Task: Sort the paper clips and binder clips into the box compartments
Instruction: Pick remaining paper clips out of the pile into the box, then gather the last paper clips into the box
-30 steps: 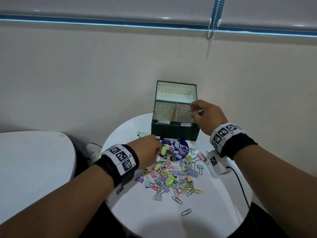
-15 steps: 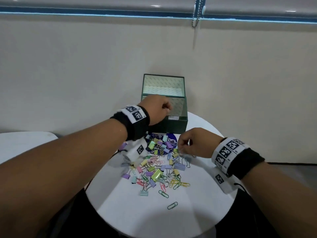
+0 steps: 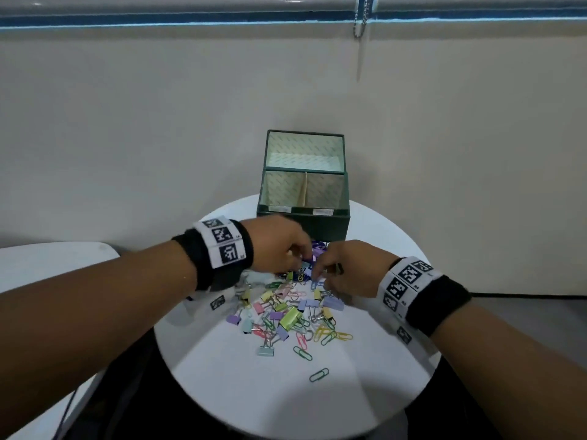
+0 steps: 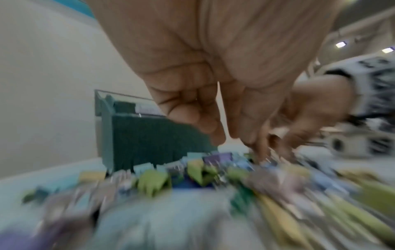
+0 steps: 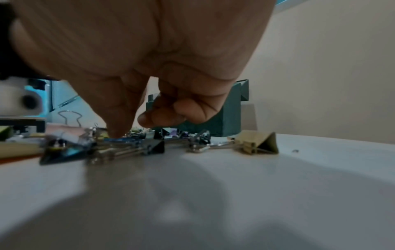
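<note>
A dark green box [image 3: 301, 225] stands at the table's far side, lid up, with two front compartments split by a divider. In front of it lies a pile of pastel binder clips and paper clips [image 3: 286, 309]. My left hand [image 3: 286, 252] reaches down onto the pile's far edge. The left wrist view is blurred: the fingers [image 4: 245, 126] point down close together just above the clips [image 4: 203, 174], and I cannot make out anything held. My right hand [image 3: 320, 274] is low beside it; one fingertip [image 5: 115, 130] presses on a blue paper clip [image 5: 119, 140], the other fingers curled just above.
The round white table [image 3: 365, 360] has bare surface in front of the pile, with two loose green paper clips [image 3: 319, 374] there. A tan binder clip [image 5: 256, 142] lies right of my right hand. Another white table [image 3: 47, 265] sits at the left. A wall is close behind the box.
My left hand has come down from over the box to the far edge of the pile. My right hand, at the box a second ago, stays low on the pile.
</note>
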The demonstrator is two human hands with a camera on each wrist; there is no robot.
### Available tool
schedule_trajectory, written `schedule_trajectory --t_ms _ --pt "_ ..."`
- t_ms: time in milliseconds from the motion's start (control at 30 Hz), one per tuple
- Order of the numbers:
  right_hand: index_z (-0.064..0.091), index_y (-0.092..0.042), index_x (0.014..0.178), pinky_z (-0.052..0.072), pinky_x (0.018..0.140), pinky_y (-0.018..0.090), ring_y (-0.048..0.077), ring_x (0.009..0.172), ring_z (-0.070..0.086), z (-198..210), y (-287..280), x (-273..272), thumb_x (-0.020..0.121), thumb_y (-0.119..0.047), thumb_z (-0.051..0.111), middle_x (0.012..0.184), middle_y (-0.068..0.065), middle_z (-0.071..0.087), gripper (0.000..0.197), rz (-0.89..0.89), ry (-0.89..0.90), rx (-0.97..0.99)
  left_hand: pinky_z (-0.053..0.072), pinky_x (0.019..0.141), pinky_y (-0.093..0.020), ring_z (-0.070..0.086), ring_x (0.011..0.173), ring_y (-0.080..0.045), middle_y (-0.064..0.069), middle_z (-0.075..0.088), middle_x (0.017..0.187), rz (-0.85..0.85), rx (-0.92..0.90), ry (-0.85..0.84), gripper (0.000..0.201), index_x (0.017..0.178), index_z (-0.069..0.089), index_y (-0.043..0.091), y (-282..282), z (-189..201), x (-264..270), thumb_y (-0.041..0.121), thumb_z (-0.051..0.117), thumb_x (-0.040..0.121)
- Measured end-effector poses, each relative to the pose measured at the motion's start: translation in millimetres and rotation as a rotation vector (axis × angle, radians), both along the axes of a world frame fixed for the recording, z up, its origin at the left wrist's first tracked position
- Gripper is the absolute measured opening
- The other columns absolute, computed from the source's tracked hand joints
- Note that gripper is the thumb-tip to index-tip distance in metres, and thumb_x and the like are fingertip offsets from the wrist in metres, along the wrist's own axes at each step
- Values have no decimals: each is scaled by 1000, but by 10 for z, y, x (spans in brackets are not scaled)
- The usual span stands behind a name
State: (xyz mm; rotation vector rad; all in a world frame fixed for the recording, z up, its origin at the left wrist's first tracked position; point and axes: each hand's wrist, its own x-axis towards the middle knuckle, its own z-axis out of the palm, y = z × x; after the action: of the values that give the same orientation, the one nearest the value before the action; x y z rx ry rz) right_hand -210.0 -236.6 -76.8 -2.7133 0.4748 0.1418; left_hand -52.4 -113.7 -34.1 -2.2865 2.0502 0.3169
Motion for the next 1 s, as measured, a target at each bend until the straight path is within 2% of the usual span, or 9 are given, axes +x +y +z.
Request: schedule_trajectory --t_ms 100,200,333,433,567,733,833,933,1000 --pt "74 -44 103 54 86 31 11 91 60 17 26 12 87 -18 66 93 -17 60 32 31 31 -8 52 90 -34 60 98 -11 15 62 102 -77 131 -23 30 121 67 39 193 -112 -54 39 58 92" --pt "74 -39 106 53 84 27 5 84 57 18 36 26 89 -17 65 85 -20 57 29 26 24 -22 49 93 -36 55 107 -14 8 59 111 -92 138 -95 32 123 67 44 264 -120 -49 33 56 95" --pt "71 -34 97 56 84 33 10 86 62 -11 28 32 87 -20 65 89 -15 66 18 -8 31 -48 45 95 -33 46 114 -14 7 51 117 -40 109 -141 38 123 66 44 270 -96 -67 25 51 94" --pt "68 -25 88 56 80 32 14 84 63 -18 40 35 89 -17 58 86 -10 68 13 -3 36 -80 46 97 -36 47 114 -13 9 51 113 -26 64 -95 31 118 69 39 241 -92 -170 37 53 91" --pt "58 -28 75 55 72 30 14 75 60 -61 27 25 87 -20 58 78 -11 61 14 -25 -79 -83 48 91 -39 46 109 -13 11 50 108 -47 103 -157 33 113 70 41 205 -175 -283 58 59 86" --pt "50 -27 73 53 67 33 17 69 57 -23 4 -1 82 -18 63 73 -7 60 18 -89 -297 -63 48 87 -34 47 109 -16 11 52 105 -83 97 -152 21 108 73 36 139 -165 -333 34 63 89" --pt "52 -27 81 56 67 37 17 66 57 -27 -6 -11 85 -17 60 70 -8 60 14 -127 -326 -62 49 87 -39 47 106 -19 6 57 106 -100 120 -234 26 106 74 33 116 -170 -382 34 52 93" --pt "66 -29 109 50 74 29 9 72 55 -24 -15 -7 90 -12 56 87 -12 60 27 -109 -351 -48 52 83 -40 51 100 -23 1 59 100 -63 115 -282 27 104 73 27 107 -185 -395 37 50 94" --pt "72 -22 102 47 79 29 15 82 56 1 -12 4 90 -9 52 94 -6 59 26 -96 -299 -79 53 82 -39 52 97 -23 0 60 98 -23 124 -287 23 99 73 25 95 -181 -358 34 54 93"
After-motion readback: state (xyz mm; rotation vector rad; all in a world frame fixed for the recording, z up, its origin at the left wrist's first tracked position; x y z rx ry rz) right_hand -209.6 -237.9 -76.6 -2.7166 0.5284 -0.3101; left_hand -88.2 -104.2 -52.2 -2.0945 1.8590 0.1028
